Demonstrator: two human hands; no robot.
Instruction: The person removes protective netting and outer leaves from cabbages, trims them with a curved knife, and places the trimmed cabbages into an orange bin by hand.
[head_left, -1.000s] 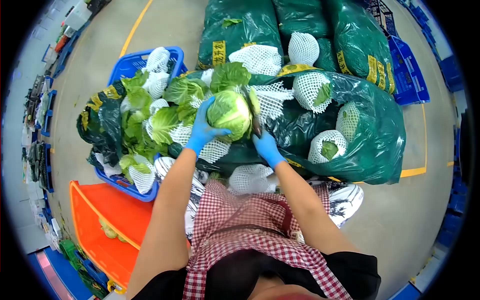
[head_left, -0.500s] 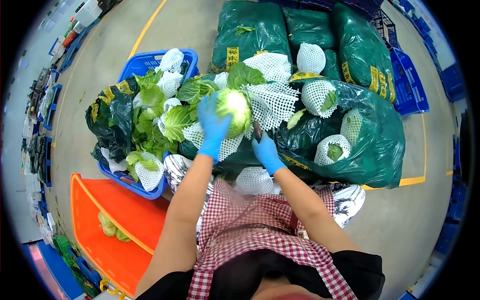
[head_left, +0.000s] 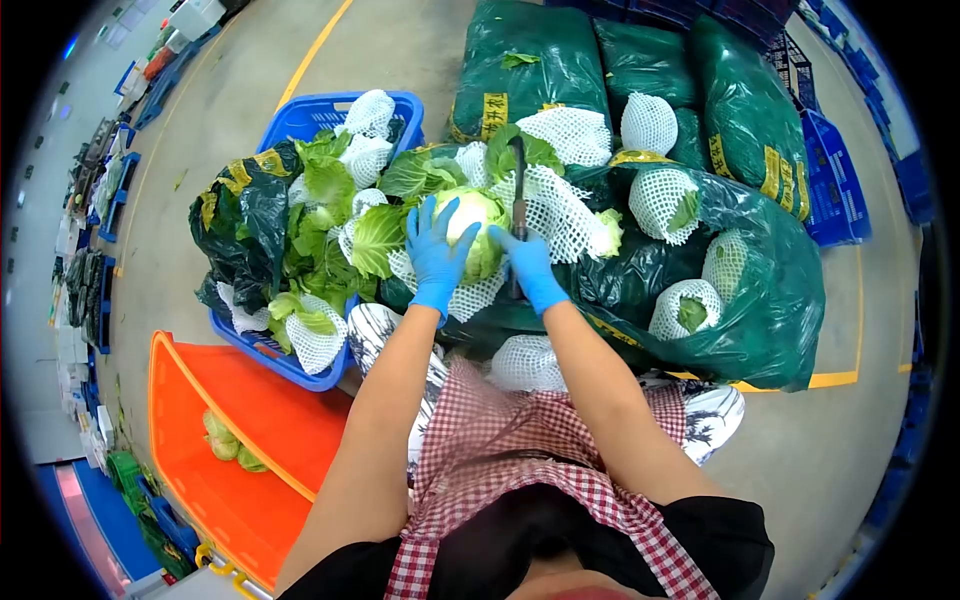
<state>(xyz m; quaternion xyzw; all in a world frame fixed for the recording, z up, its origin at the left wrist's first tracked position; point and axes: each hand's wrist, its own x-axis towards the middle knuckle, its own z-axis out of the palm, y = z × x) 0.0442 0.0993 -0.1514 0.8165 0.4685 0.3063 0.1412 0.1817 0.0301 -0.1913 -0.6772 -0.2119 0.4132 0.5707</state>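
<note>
Both of my hands wear blue gloves. My left hand [head_left: 438, 255] lies with spread fingers on the left side of a pale green cabbage [head_left: 476, 222]. Pressed against the right side of the same cabbage, my right hand [head_left: 530, 265] is closed round the handle of a knife [head_left: 519, 208], whose dark curved blade points away from me. White foam netting [head_left: 550, 205] lies to the right of the knife and also beneath the cabbage. A cut piece of cabbage [head_left: 608, 233] rests at the netting's right edge.
A blue basket [head_left: 405, 112] with leaves and netting is at left, an orange bin [head_left: 190, 430] holding cabbages below it. Net-wrapped cabbages [head_left: 665, 203] lie on green plastic [head_left: 770, 290] at right. Full green sacks [head_left: 540, 60] stand behind; another blue basket [head_left: 835, 185] is far right.
The knife blade, hidden before, now points up and away beside the cabbage. My right hand has come against the cabbage. The view has shifted, moving the scene slightly right.
</note>
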